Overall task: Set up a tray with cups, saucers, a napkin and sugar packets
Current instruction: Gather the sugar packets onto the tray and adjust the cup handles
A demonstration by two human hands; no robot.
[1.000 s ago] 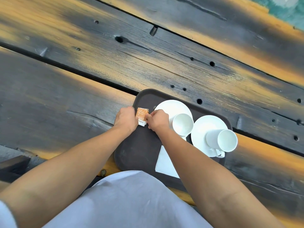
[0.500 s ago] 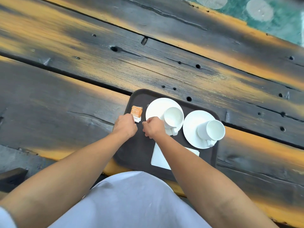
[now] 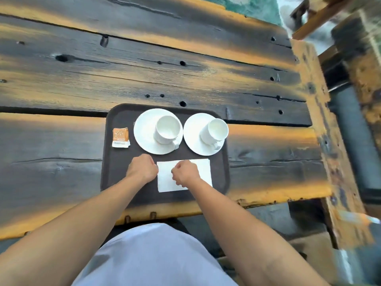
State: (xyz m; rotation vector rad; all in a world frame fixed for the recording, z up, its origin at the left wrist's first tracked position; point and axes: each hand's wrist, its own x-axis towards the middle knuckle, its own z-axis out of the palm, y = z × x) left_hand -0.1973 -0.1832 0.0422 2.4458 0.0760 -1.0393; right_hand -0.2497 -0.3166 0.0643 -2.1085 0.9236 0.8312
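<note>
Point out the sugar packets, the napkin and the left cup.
sugar packets (image 3: 120, 137): head view, orange face.
napkin (image 3: 165, 178): head view, bare left part.
left cup (image 3: 167, 129): head view, inside bottom.

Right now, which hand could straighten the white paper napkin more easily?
The right hand. It sits curled over the flat white paper napkin on the dark brown tray. The left hand is just beside the napkin's left edge, so it would probably need to shift over.

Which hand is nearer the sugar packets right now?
Left. The left hand sits just below-right of the sugar packets; the right hand is farther right, over the napkin.
</note>
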